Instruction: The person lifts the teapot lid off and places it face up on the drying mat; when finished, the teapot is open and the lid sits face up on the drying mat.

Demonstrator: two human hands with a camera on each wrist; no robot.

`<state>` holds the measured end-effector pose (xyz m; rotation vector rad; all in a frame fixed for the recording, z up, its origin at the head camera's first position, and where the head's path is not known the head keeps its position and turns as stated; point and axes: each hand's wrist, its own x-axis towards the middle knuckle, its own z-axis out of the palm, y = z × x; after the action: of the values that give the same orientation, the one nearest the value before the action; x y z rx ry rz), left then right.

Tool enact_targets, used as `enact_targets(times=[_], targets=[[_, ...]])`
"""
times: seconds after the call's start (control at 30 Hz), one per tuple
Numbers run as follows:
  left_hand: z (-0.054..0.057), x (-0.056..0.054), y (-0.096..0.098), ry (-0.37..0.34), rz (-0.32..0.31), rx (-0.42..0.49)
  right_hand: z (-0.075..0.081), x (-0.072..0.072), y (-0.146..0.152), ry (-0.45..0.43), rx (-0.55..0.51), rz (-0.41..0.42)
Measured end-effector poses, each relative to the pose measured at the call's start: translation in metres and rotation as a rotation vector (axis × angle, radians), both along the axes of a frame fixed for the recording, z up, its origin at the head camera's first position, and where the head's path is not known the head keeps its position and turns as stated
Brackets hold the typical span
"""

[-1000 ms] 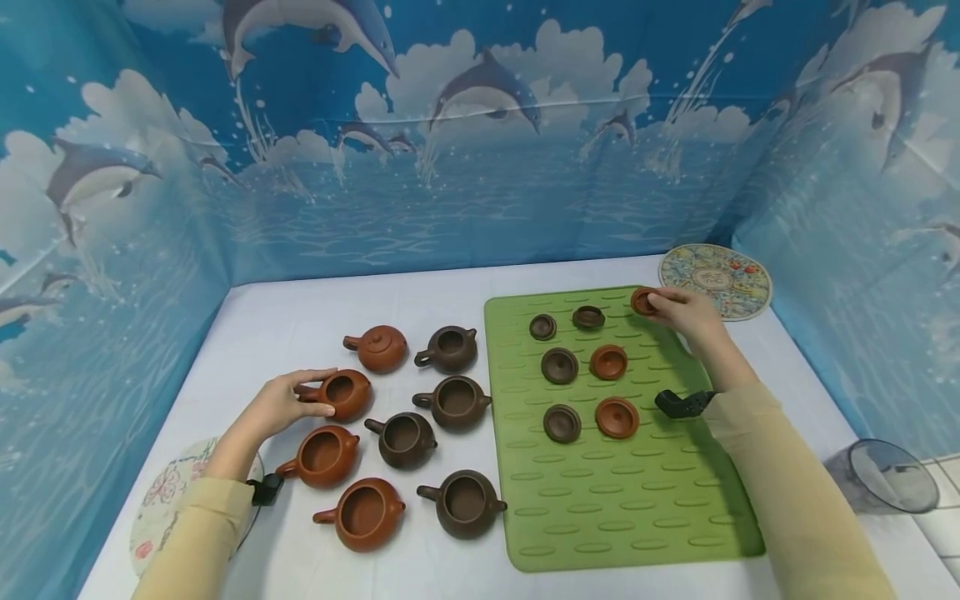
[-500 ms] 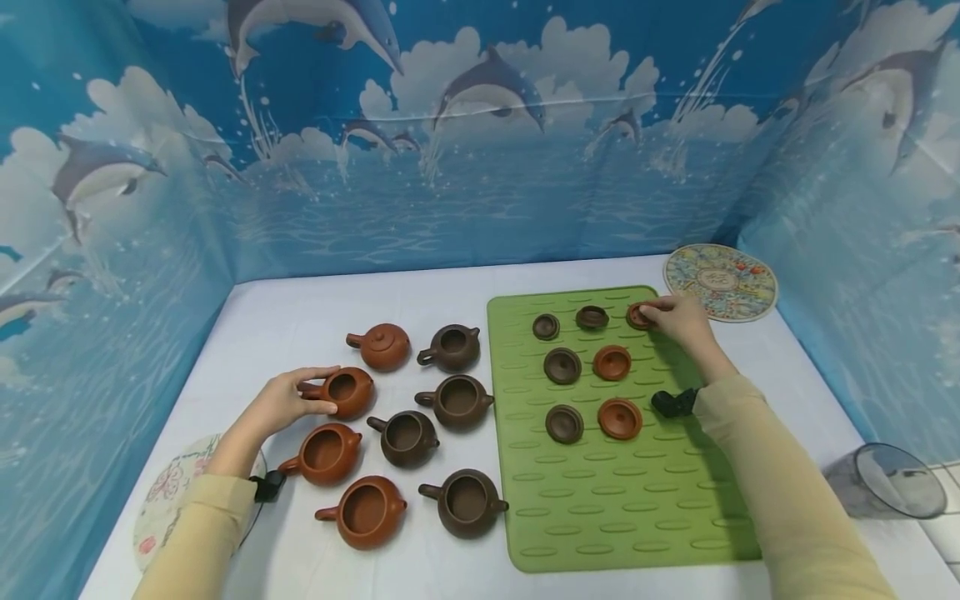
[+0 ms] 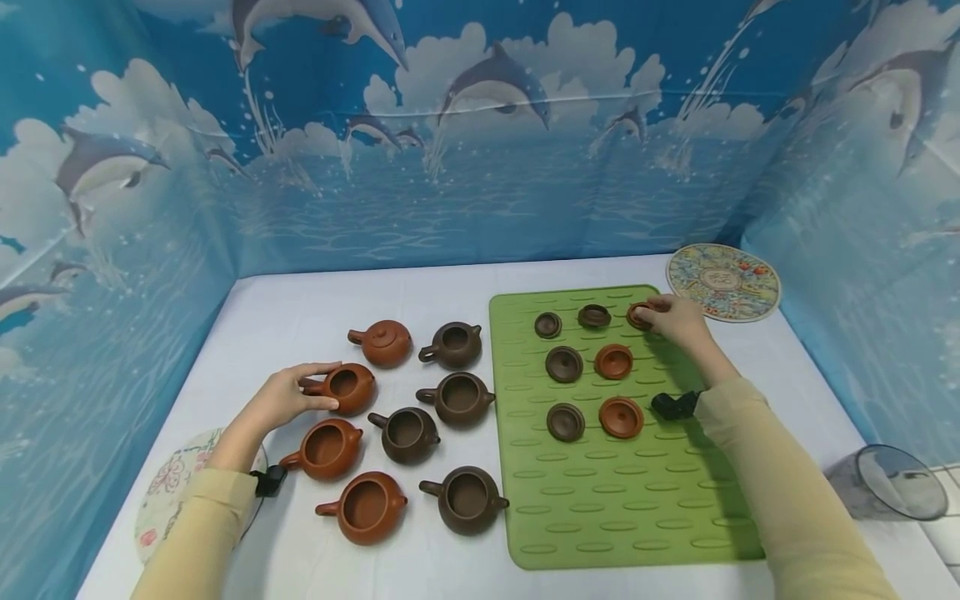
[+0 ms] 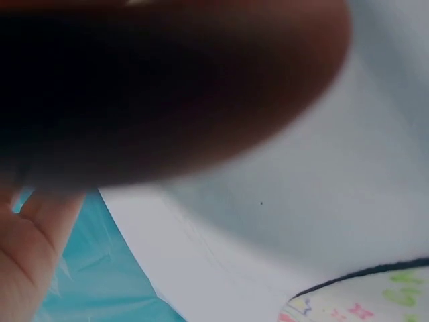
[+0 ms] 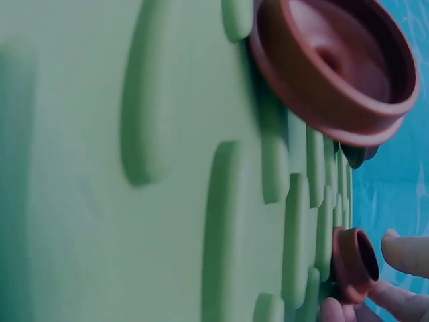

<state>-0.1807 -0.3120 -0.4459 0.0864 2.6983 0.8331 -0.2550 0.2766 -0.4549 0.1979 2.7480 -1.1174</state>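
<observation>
In the head view, my left hand (image 3: pixel 287 398) holds a small orange-brown clay teapot (image 3: pixel 354 388) from its handle side, thumb and fingers on either side; the pot is lidless and stands on the white table. A blurred brown shape (image 4: pixel 174 87) covers the top of the left wrist view, with part of that hand at the left edge. At the mat's far right corner, my right hand (image 3: pixel 678 323) has its fingertips at a small red-brown teapot lid (image 5: pixel 354 265), which lies upside down on the green mat (image 5: pixel 80 201). The right wrist view shows fingers beside and below its rim.
Several lids lie on the mat, including a dark one (image 3: pixel 564 364) and a reddish one (image 3: pixel 621 417). Several open pots stand left of it, near one lidded teapot (image 3: pixel 384 342). Round patterned mats (image 3: pixel 723 282) lie at both sides. A clear cup (image 3: pixel 888 482) is at right.
My right hand has lowered the small red-brown lid onto the mat, shifting slightly nearer to me. The left hand stays on the orange-brown teapot.
</observation>
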Motion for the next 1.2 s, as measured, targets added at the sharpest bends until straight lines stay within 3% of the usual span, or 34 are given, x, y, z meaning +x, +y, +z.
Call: enact_targets(times=[0.3,0.5,0.73,0.87,1.0,1.2], targets=[[0.001,-0.001,-0.002,-0.008,-0.021,0.002,0.018,0.002,-0.010,0.023,0.042,0.024],[0.014,-0.006,-0.004,0.039,-0.054,0.008,0.046,0.006,-0.042,0.121,0.024,0.061],[0.042,-0.024,-0.003,0.048,-0.061,-0.020,0.070,0.006,-0.119,0.166,-0.084,0.199],[0.050,-0.037,0.000,0.030,-0.067,-0.028,0.075,0.006,-0.173,0.153,-0.162,0.298],[0.049,-0.052,0.007,0.023,-0.081,-0.025,0.072,0.004,-0.227,0.137,-0.237,0.386],[0.034,-0.069,0.019,-0.019,-0.090,-0.046,0.057,0.002,-0.290,0.118,-0.253,0.468]])
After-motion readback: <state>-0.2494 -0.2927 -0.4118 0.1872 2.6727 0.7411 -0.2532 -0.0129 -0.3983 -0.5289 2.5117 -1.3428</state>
